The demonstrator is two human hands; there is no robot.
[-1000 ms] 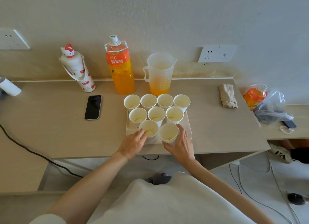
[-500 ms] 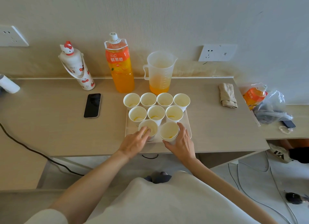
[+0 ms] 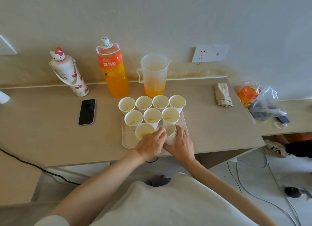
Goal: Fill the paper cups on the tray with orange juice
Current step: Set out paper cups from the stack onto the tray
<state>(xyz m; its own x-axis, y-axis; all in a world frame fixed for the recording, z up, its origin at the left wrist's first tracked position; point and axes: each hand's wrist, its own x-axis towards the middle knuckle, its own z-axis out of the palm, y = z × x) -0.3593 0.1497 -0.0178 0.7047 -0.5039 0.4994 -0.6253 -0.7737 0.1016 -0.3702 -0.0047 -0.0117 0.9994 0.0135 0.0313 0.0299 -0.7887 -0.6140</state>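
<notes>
Several white paper cups (image 3: 152, 116) stand on a pale tray (image 3: 127, 138) near the desk's front edge, some with a trace of juice at the bottom. My right hand (image 3: 181, 143) grips the front right cup (image 3: 170, 132), which tilts toward the left. My left hand (image 3: 150, 143) reaches across and touches that cup's rim, partly covering the front left cup (image 3: 142, 132). Behind the tray stand a clear measuring jug (image 3: 154, 75) with a little orange juice and a large orange juice bottle (image 3: 112, 68).
A black phone (image 3: 87, 111) lies left of the tray, and a white cartoon flask (image 3: 68, 72) stands behind it. A folded cloth (image 3: 222, 94) lies to the right. A small juice bottle (image 3: 248, 94) and plastic bag (image 3: 266, 105) sit on the lower right shelf. A black cable (image 3: 33, 166) hangs at left.
My left hand has moved right from the front left cup to the front right cup. The right hand has tipped that cup leftward from upright.
</notes>
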